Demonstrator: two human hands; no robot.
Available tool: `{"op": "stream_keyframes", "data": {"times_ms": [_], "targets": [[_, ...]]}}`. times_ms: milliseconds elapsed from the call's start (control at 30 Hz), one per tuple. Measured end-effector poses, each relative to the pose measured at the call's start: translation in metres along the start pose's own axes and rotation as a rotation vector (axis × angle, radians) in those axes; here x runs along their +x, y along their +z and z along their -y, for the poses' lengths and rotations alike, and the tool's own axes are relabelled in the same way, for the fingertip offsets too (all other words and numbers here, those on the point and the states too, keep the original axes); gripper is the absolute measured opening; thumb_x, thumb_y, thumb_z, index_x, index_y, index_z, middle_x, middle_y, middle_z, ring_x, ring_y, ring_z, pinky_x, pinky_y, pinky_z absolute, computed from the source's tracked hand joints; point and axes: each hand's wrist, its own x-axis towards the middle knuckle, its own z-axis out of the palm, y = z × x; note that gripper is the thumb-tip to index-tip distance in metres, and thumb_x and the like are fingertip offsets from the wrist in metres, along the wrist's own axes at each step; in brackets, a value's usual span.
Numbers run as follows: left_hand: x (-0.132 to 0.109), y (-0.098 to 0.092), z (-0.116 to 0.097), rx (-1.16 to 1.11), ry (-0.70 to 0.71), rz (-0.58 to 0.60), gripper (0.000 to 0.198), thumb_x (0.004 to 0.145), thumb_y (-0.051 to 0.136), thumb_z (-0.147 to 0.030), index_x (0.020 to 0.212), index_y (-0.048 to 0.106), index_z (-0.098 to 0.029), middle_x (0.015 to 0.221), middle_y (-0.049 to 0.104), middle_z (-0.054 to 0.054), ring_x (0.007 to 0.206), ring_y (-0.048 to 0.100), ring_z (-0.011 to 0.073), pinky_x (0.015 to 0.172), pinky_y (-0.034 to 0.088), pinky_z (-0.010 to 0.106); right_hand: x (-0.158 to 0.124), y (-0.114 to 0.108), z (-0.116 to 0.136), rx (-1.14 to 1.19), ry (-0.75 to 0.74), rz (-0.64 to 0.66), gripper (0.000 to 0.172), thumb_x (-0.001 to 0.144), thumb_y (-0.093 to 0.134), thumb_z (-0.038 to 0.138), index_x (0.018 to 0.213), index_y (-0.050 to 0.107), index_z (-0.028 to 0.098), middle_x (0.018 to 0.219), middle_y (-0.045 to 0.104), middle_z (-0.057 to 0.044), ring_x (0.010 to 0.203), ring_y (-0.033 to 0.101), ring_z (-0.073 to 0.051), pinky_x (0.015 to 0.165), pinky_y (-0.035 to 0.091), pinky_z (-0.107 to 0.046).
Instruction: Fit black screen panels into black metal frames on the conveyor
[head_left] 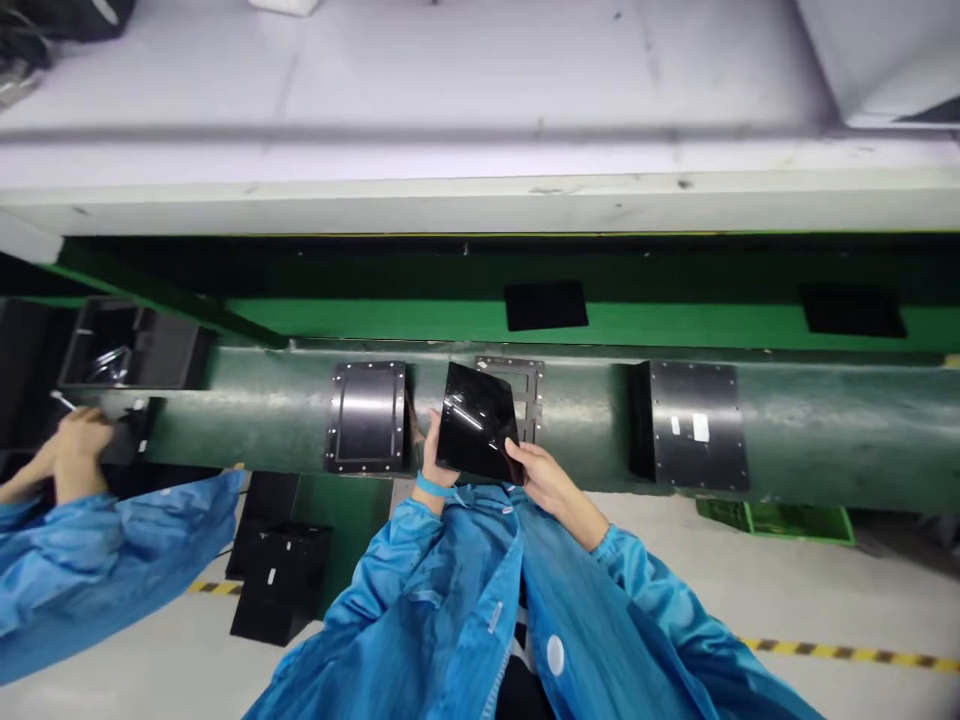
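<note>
A glossy black square panel (477, 420) is held tilted above the green conveyor belt (255, 420), gripped at both lower corners. My left hand (432, 458) grips its left edge and my right hand (541, 478) grips its lower right corner. Both arms wear blue sleeves. Behind the panel lies a grey frame fixture with a cut-out (525, 392) on the belt. To its left sits a black square plate with rivets (367, 416).
Another black plate with white labels (694, 426) rides the belt at the right. A co-worker's hands (75, 450) in blue sleeves work at the left near a black tray (127, 345). Black boxes (279, 580) stand on the floor, a green crate (780, 518) under the belt.
</note>
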Motion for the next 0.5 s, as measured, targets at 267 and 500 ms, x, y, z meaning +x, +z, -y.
{"op": "stream_keyframes", "data": {"times_ms": [267,500], "targets": [[-0.025,0.017,0.047,0.036,0.077,0.114,0.091,0.066,0.061,-0.100,0.114,0.076,-0.024,0.130,0.074,0.015,0.133,0.064,0.0388,0.114,0.052,0.058,-0.012,-0.019,-0.022,0.102,-0.137,-0.049,0.052,0.069,0.098,0.058,0.081,0.065,0.019,0.071,0.071,-0.002,0.060,0.065,-0.014,0.060,0.055,-0.026],[-0.016,0.040,0.064,0.364,0.139,-0.055,0.039,0.071,0.082,-0.054,0.093,0.078,-0.022,0.092,0.077,0.009,0.096,0.074,0.0313,0.092,0.061,0.049,-0.007,-0.031,-0.033,-0.439,-0.036,0.050,0.060,0.083,0.072,0.078,0.067,0.066,0.020,0.061,0.064,-0.004,0.049,0.062,-0.015,0.045,0.039,-0.023]]}}
